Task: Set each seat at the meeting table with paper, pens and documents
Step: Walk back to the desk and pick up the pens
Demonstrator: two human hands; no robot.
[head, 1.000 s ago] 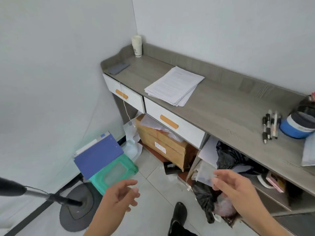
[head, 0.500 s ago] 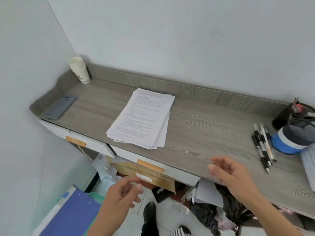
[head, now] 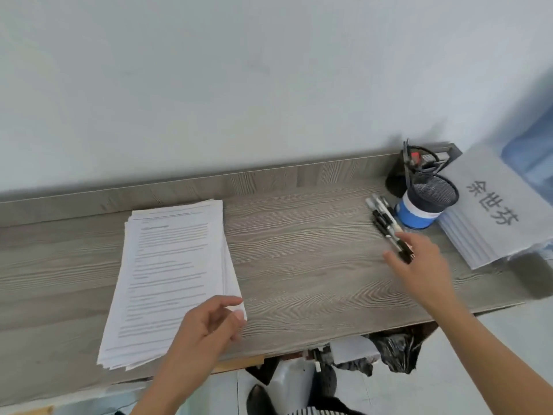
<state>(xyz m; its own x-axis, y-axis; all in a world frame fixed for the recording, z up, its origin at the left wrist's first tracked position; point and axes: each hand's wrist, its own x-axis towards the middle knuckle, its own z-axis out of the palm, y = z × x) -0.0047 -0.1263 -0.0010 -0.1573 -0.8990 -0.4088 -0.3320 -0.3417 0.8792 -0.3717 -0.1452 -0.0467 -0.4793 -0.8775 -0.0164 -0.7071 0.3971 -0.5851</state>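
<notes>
Pens partly behind right hand

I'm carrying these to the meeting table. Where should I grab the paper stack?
The stack's near right corner, from the desk's front edge with the left hand: the sheets lie flat but fan out slightly along that side, leaving edges to get under.

Soft, even light fills the view, bright and without glare, and the wall above the pen cup is a flat pale wash. Shadows are faint. The whole frame is slightly soft: left of the cup, print on the paper stack smears into unreadable lines. The surface bows with wide-angle distortion, and right of the cup the edge blurs blue.
</notes>
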